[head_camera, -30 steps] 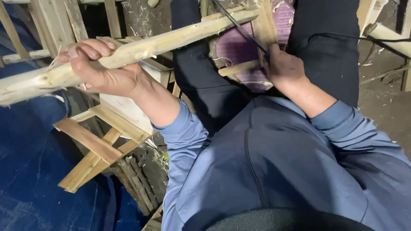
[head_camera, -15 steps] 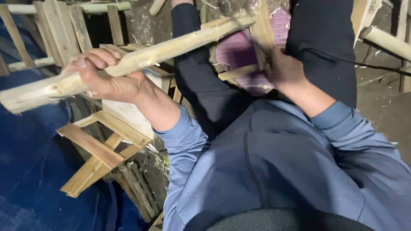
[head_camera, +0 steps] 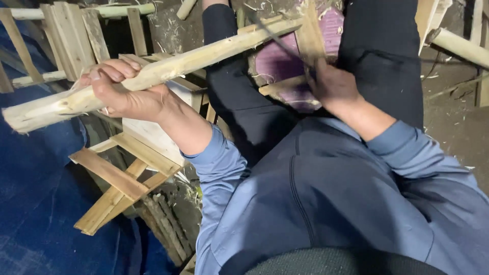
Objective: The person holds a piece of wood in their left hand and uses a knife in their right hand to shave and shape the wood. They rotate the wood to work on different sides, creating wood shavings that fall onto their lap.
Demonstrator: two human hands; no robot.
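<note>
The left hand [head_camera: 122, 94], still clenching the long pale peeled wooden pole [head_camera: 153, 74], is tipping it lower, while the right hand [head_camera: 333, 86] keeps gripping a thin dark blade [head_camera: 277, 38] against it.

dim dirt floor [head_camera: 458, 132], blue tarp [head_camera: 35, 214] at left, wooden slat frames [head_camera: 122, 178] around.

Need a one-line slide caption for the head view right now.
Left hand grips a peeled pole; right hand holds a thin dark tool against it.
</note>
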